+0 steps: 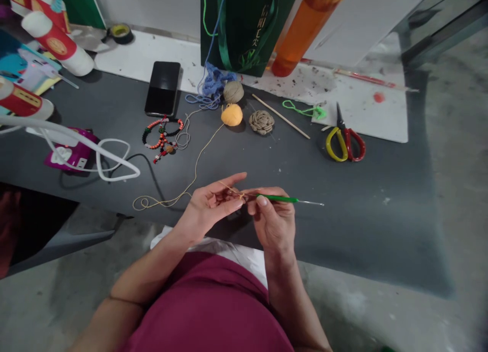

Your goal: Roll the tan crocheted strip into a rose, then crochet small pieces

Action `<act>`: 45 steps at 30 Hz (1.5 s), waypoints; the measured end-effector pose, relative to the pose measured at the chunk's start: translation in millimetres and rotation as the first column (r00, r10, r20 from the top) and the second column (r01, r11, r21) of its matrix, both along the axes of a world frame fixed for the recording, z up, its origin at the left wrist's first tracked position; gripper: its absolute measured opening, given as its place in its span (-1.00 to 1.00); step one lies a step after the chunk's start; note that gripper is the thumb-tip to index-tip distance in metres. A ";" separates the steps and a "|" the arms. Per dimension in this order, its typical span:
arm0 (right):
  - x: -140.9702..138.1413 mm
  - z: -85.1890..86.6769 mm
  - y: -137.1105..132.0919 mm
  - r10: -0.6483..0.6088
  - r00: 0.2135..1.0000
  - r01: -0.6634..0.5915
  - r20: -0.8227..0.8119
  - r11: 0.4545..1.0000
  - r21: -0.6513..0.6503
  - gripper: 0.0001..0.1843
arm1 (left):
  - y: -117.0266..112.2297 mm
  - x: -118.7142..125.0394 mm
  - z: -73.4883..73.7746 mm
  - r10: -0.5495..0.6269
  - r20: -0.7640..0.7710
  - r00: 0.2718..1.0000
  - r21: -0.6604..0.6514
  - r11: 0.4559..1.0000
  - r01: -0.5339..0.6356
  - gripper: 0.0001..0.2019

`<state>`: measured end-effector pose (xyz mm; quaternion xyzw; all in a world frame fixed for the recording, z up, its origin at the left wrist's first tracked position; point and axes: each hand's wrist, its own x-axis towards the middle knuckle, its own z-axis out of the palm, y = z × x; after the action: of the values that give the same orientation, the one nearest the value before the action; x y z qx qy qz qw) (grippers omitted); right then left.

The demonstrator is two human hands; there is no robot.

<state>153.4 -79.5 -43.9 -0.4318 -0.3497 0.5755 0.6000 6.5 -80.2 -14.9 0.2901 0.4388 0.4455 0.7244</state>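
My right hand (pixel 272 217) is closed round a crochet hook (pixel 280 198) with a green handle; one thin metal end sticks out to the right, the other points at my left hand. My left hand (pixel 213 204) pinches a small bit of yellow yarn (pixel 241 195) between thumb and fingers, its index finger stretched out with the strand over it. The hook's left tip meets the yarn there, though the stitches are too small to make out. From my left hand the strand loops across the table to a yellow yarn ball (pixel 232 115).
Behind my hands lie a beige crocheted piece (pixel 261 122), a wooden stick (pixel 281 116), scissors (pixel 345 138), a phone (pixel 163 89) and a beaded bracelet (pixel 152 134). A green bag (pixel 244 31) and orange bottle (pixel 305 29) stand at the back. A white cable (pixel 118 176) crosses the left side.
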 end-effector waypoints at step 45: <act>-1.3 -1.9 -2.7 0.066 0.994 -0.061 -0.091 0.996 0.060 -0.92 | -2.0 -2.2 -7.1 -0.049 0.140 0.989 -0.038 0.998 0.055 -0.57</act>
<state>152.1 -82.2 -45.8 -0.3759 -0.3512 0.6036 0.6091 4.2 -82.1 -22.0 0.2548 0.3888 0.4364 0.7704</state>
